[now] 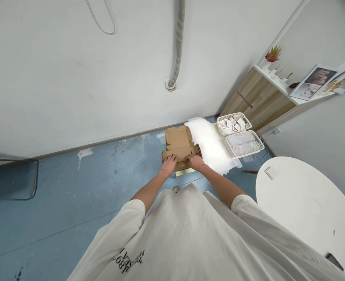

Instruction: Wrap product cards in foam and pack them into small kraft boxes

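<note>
A brown cardboard mailer box lies on the blue floor by the wall, its lid flap standing open toward the wall. My left hand rests on the box's near front wall at the left, fingers spread flat over the edge. My right hand presses on the same front wall at the right, fingers also laid over the cardboard. Both hands hold the folded front edge down. A pale yellow sheet peeks out under the box.
A white foam sheet lies right of the box. Beyond it sit two white baskets with small packets. A wooden cabinet with a shelf stands at the right. A round white table is near right, a dark chair frame far left.
</note>
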{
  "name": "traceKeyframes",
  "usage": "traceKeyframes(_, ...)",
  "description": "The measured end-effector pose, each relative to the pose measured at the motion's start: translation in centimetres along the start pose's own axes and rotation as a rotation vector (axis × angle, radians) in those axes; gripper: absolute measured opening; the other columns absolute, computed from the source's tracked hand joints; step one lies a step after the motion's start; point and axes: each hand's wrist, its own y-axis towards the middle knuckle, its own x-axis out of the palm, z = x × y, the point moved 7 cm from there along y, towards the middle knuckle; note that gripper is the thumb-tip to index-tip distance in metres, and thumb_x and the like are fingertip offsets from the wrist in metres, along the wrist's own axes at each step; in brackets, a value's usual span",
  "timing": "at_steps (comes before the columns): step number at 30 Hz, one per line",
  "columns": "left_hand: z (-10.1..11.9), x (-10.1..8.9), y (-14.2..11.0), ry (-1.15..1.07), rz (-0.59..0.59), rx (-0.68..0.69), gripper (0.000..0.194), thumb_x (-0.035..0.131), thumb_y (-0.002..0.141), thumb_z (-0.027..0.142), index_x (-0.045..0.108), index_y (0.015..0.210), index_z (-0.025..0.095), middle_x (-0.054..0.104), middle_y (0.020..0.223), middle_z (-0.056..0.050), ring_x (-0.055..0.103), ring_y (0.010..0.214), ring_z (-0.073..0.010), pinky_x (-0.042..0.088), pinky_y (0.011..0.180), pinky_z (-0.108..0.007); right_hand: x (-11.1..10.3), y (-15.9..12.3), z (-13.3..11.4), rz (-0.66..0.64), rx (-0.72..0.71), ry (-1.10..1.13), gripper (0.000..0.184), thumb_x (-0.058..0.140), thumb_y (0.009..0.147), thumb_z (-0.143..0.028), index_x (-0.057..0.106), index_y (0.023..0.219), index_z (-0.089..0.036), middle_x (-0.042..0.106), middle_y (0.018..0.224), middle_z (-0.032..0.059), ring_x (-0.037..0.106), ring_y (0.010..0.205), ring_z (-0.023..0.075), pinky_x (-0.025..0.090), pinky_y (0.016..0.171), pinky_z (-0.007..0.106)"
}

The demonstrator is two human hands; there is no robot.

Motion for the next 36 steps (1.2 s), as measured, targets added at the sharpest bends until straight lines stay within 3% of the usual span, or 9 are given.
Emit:
traceKeyframes(3,-0.2,0.3,-0.2,0.036,0.021,-0.002,0.053,0.039,0.096,0.013,0.053,0.146,0.022,0.042,0.157,-0.013,0.039,0.142,-0.0301,0.031,0.117,-0.048,0.2,-0.4,0.1,-0.001,-0.024,-0.046,0.04,0.046,0.093,-0.009,0.063,0.129,-0.014,0.062,0.136,0.0169,0.056,0.124,0.0286,0.041,0.103,0.038)
traceKeyframes(9,0.9,-1.2,-1.2,0.127,0.066,0.083,0.053,0.04,0.094,0.012,0.055,0.143,0.024,0.051,0.151,-0.012,0.044,0.136,-0.0309,0.027,0.117,-0.053,-0.1,-1.5,0.0,0.058,-0.034,-0.175,0.057,0.039,0.096,-0.011,0.043,0.152,-0.011,0.045,0.155,0.0184,0.047,0.133,0.0307,0.036,0.107,0.042)
traceKeyframes(15,1.8,-3.6,-2.2,0.154,0.138,0.089,0.047,0.039,0.097,0.012,0.061,0.137,0.024,0.057,0.142,-0.013,0.049,0.131,-0.0306,0.029,0.116,-0.052,-0.4,-1.9,0.4,0.114,-0.012,-0.182,0.062,0.038,0.094,-0.01,0.039,0.156,-0.013,0.042,0.158,0.0161,0.038,0.142,0.0295,0.031,0.112,0.042)
traceKeyframes(20,2.5,-5.1,-2.5,0.171,0.191,0.118,0.049,0.039,0.095,0.01,0.06,0.138,0.021,0.056,0.144,-0.014,0.047,0.134,-0.0312,0.029,0.117,-0.052,-1.1,-1.9,0.3,0.181,0.004,-0.19,0.06,0.034,0.097,-0.012,0.038,0.157,-0.013,0.043,0.157,0.0161,0.039,0.14,0.0296,0.03,0.111,0.042)
traceKeyframes(25,2.5,-6.9,-2.9,0.176,0.225,0.078,0.053,0.038,0.094,0.009,0.056,0.142,0.018,0.051,0.151,-0.016,0.046,0.137,-0.0326,0.029,0.117,-0.054,-2.7,-1.9,0.0,0.26,0.008,-0.15,0.057,0.036,0.1,-0.02,0.041,0.156,-0.014,0.047,0.155,0.0152,0.042,0.137,0.0293,0.029,0.11,0.041)
traceKeyframes(36,3.4,-12.4,-2.3,0.17,0.374,0.1,0.051,0.035,0.099,0.014,0.053,0.147,0.02,0.053,0.15,-0.014,0.044,0.141,-0.0297,0.027,0.121,-0.051,-8.3,-2.1,0.6,0.47,0.006,-0.16,0.059,0.04,0.096,-0.018,0.042,0.155,-0.016,0.046,0.156,0.0137,0.039,0.138,0.0299,0.03,0.11,0.041)
